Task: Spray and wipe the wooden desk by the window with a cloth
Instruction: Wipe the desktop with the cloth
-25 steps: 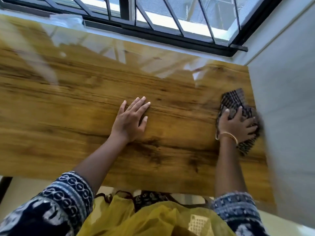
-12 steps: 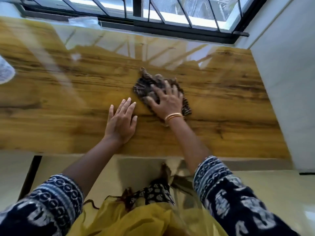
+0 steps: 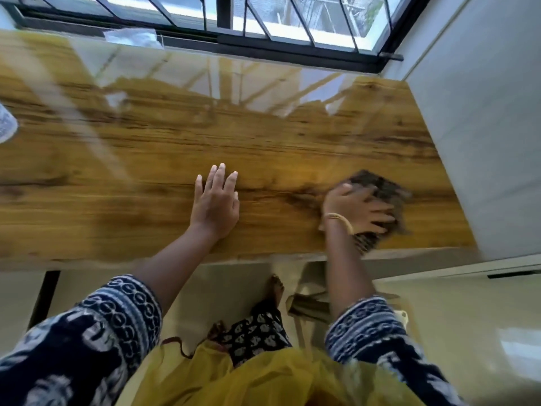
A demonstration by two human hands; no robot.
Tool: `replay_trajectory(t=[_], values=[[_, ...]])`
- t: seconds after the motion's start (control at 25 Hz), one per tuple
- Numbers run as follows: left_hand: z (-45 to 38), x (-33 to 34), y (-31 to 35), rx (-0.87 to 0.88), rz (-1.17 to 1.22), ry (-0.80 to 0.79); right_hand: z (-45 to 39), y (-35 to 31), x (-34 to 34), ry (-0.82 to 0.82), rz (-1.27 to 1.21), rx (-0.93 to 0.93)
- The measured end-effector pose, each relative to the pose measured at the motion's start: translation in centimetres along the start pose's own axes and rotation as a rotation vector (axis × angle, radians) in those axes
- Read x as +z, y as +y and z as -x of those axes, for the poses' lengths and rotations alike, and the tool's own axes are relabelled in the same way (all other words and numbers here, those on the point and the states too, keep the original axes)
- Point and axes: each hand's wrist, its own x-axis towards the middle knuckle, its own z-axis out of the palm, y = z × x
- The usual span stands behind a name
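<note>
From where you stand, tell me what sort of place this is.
Probably a room in a home: a glossy wooden desk set in a corner under a barred window, with a plain white wall and a pale tiled floor.

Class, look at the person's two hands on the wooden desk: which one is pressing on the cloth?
The right hand, wearing a gold bangle, presses the dark checked cloth near the desk's right end. The left hand lies flat on the bare glossy wooden desk, touching no cloth.
</note>
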Motion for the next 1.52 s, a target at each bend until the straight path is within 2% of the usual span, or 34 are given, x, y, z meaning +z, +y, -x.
replay_trajectory(t=[0.16, 0.32, 0.36, 0.44, 0.6, 0.76, 0.88, 0.92, 1.0, 1.12, 1.24, 1.36, 1.52], values=[[-0.8, 0.2, 0.0, -0.013, 0.013, 0.029, 8.3, -5.5, 4.1, -0.04, 0.162, -0.676], [-2.8, 0.3, 0.4, -0.02, 0.017, 0.048, 3.2, -6.5, 3.3, -0.079, 0.242, -1.164], [-3.7, 0.4, 0.6, -0.037, 0.025, 0.05, 0.9, -6.8, 2.9, -0.076, 0.229, -1.23], [-5.8, 0.8, 1.5, -0.068, 0.036, 0.044, -4.0, -7.6, 2.7, -0.056, 0.201, -1.18], [-12.8, 1.9, 4.9, -0.061, 0.067, 0.045, -11.4, -11.5, 2.3, 0.113, 0.083, -0.887], [-22.3, 3.2, 9.4, -0.003, 0.102, 0.066, -18.2, -16.9, 1.6, 0.285, -0.143, -0.903], [-28.6, 4.1, 11.6, 0.013, 0.099, 0.082, -24.3, -20.6, -0.8, 0.344, -0.388, -0.809], [-30.6, 4.5, 12.1, 0.011, 0.088, 0.079, -26.9, -22.0, -1.9, 0.343, -0.398, -0.777], [-33.9, 5.1, 12.4, 0.019, 0.045, 0.073, -32.3, -24.2, -4.0, 0.27, -0.247, -0.774], [-38.2, 5.8, 11.0, 0.046, -0.048, -0.001, -38.7, -26.3, -5.2, -0.005, 0.127, -0.767], [-39.9, 6.6, 9.0, 0.09, -0.096, -0.052, -42.1, -27.4, -4.3, -0.108, 0.228, -0.738], [-39.5, 6.9, 8.4, 0.102, -0.076, 0.007, -41.8, -29.5, -3.7, -0.137, 0.358, -0.713], [-39.4, 6.8, 8.8, 0.096, -0.067, 0.02, -32.9, -33.7, -0.4, -0.198, 0.294, -0.939]])
